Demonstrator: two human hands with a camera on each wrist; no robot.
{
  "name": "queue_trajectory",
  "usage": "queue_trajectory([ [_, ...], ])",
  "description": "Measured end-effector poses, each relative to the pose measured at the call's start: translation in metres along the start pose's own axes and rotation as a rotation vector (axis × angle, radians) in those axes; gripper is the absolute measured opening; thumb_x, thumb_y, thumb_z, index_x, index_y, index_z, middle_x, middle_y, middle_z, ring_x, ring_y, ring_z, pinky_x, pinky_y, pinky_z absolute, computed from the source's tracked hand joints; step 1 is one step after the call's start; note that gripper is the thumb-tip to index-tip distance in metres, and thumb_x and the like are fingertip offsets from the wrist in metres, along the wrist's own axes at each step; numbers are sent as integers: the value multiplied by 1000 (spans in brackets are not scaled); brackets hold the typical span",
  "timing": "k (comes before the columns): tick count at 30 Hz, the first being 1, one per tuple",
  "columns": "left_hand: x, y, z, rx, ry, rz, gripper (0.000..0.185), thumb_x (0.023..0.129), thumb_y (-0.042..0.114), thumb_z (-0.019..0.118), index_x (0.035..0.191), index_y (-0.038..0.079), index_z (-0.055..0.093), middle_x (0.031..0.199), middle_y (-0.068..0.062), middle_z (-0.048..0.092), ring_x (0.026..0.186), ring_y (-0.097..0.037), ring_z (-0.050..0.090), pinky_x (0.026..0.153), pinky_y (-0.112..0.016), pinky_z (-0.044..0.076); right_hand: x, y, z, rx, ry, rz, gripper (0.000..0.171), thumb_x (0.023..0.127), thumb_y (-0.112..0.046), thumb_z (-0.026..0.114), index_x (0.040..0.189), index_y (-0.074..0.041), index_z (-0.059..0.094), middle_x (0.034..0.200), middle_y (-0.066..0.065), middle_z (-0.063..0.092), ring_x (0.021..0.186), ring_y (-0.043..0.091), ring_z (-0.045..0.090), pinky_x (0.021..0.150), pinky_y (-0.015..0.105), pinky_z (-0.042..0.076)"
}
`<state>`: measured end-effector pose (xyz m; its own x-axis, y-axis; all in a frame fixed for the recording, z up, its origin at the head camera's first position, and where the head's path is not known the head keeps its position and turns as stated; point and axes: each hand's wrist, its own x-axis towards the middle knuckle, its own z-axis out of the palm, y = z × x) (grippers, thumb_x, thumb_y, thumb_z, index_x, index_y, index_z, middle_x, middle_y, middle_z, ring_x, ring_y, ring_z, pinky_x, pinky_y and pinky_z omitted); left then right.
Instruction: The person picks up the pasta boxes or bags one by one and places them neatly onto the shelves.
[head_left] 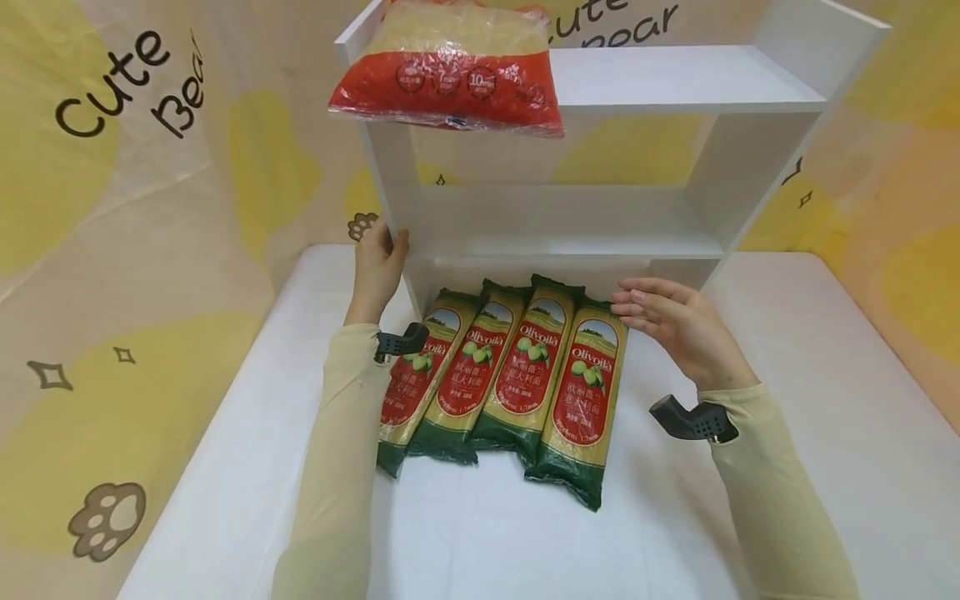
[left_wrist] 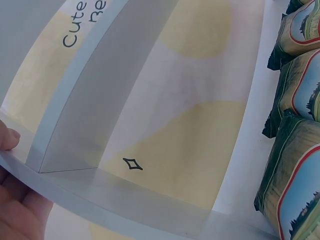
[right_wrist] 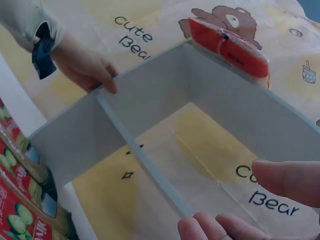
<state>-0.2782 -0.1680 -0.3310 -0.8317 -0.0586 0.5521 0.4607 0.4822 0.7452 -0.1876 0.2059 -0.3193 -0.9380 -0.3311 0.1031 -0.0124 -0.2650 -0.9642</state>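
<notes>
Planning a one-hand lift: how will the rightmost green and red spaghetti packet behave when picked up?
The rightmost packet is long and narrow with straight strands inside, so probably fairly stiff, not floppy. Its glossy film looks slippery. Lying flat on the table, it seems unlikely to roll.

A white table (head_left: 825, 400) is backed and flanked by a cream backdrop (head_left: 150, 208) printed with yellow patches, black "Cute Bear" lettering, small stars and brown paw prints. The table is evenly lit, and only soft shadows are cast on it.
</notes>
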Motion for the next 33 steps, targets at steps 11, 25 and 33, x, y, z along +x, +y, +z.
queue_trajectory([
  [11, 2, 0, 0, 1, 7, 4, 31, 96, 4, 49, 125, -3, 55, 120, -26, 58, 108, -35, 59, 87, -47, 49, -9, 19, -15, -66, 13, 66, 17, 98, -11, 50, 109, -9, 62, 102, 3, 68, 94, 15, 65, 85, 24, 49],
  [25, 3, 1, 0, 5, 9, -6, 31, 96, 5, 49, 126, -3, 55, 119, -25, 59, 106, -33, 60, 86, -46, 49, -26, 44, -44, -190, 95, 185, 16, 97, -21, 53, 111, -13, 57, 101, -7, 67, 94, 9, 64, 83, 22, 49],
  [33, 1, 0, 0, 4, 5, -12, 31, 97, 5, 49, 126, -2, 55, 119, -25, 59, 107, -34, 60, 87, -46, 49, -39, 63, -53, -347, 118, 298, 61, 98, -32, 51, 136, 12, 35, 109, -5, 64, 101, 11, 62, 89, 27, 47],
])
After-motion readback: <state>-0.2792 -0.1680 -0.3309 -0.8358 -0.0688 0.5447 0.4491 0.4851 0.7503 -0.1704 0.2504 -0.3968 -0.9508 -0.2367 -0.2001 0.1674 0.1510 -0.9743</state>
